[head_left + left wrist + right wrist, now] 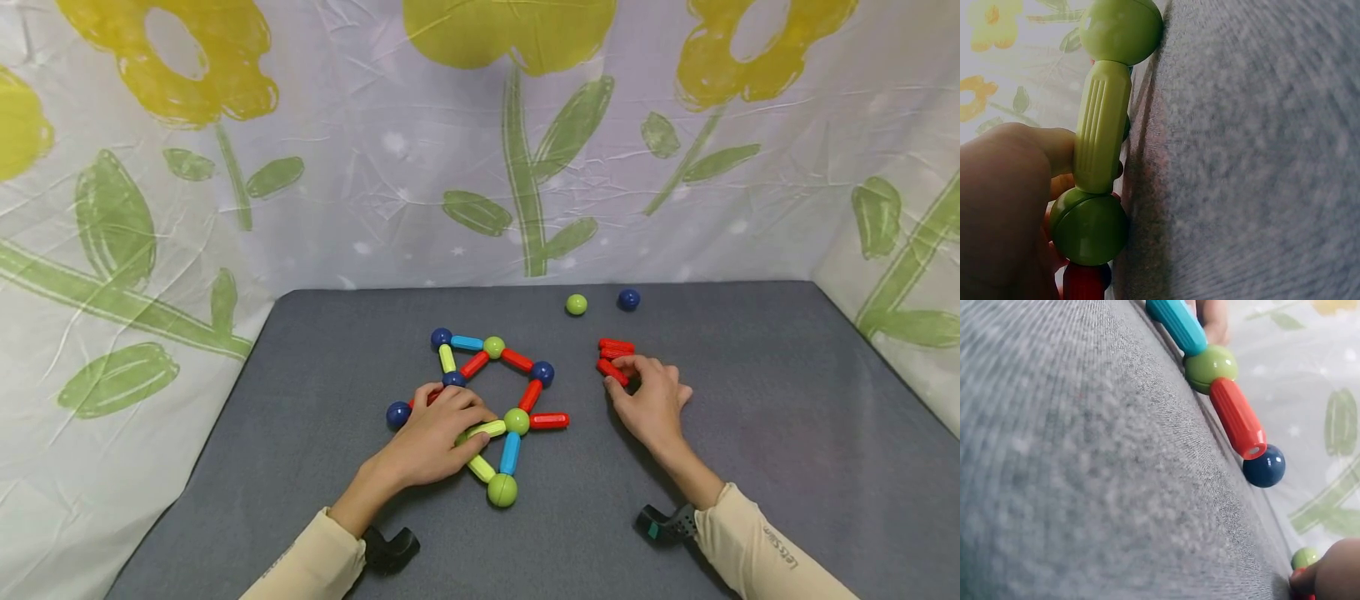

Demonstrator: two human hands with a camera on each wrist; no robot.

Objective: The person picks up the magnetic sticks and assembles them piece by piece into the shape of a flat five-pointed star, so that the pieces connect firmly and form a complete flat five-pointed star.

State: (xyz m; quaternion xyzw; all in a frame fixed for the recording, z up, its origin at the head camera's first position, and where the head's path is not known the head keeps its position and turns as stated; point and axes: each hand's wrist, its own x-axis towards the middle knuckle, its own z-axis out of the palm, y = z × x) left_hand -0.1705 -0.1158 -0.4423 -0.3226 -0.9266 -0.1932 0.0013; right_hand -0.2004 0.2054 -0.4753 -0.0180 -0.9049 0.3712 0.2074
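Observation:
A flat figure of magnetic sticks and balls lies on the grey table, with blue balls (543, 373), green balls (502, 490) and red, light blue and yellow-green sticks. My left hand (435, 437) reaches over its lower left part and grips it. In the left wrist view the thumb lies against a yellow-green stick (1102, 128), fingers behind a green ball (1089, 228). Right of the figure, my right hand (651, 404) pinches a red magnetic stick (612, 372) between thumb and fingers. The right wrist view catches only part of that hand, at the lower right corner.
More red sticks (617, 344) lie just beyond the right fingertips. A loose green ball (576, 305) and a loose blue ball (629, 300) sit near the table's back edge. One red stick (550, 421) juts out from the figure's right side. A flower-printed cloth (360, 192) hangs behind.

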